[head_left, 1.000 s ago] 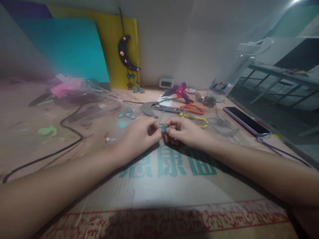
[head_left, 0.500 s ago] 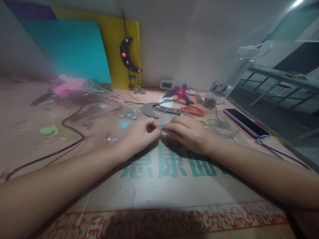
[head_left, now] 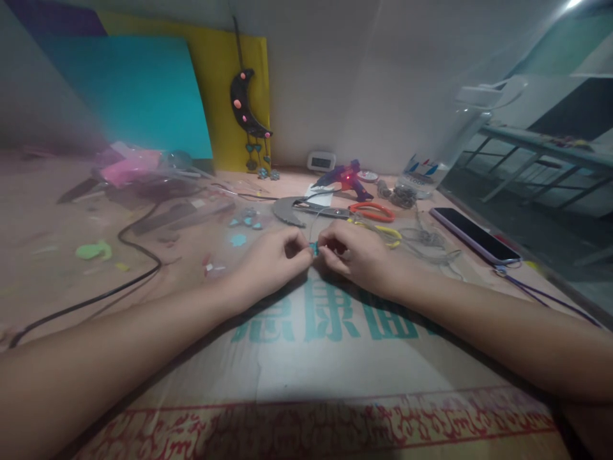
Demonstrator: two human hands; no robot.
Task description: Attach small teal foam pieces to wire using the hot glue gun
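Observation:
Between my two hands is a small blue piece, too small to make out fully; a thin grey cord rises behind it. My left hand pinches its left side between thumb and forefinger. From the other side my right hand grips it with thumb and fingertips. Just beyond lie a grey crescent and scissors with orange handles. Yellow-handled pliers or scissors are partly covered by my right hand. Left of my hands lie a blue flower-shaped cutout and several small blue pieces.
A purple glue gun with a red light stands at the back by a small white digital display. A phone lies right, near a clear jug. A black cable curves left. A decorated dark crescent hangs behind.
My right hand's fingers have curled and shifted from lying flat over the blue piece to a rounder pinch, showing more of it. My left hand has barely moved.

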